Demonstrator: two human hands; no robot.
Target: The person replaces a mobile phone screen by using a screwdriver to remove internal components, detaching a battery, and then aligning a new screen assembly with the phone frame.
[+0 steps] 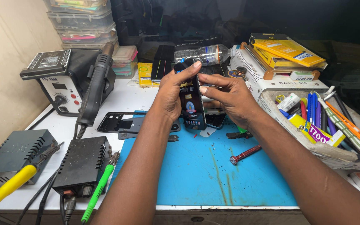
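A flat dark phone screen panel (191, 104), its printed protective film showing red, yellow and blue markings, is standing nearly upright on its long axis above the far edge of the blue work mat. It is tilting slightly, its lower end hanging just over a dark phone body on the mat. Both hands are gripping its long edges, thumb resting near the top.
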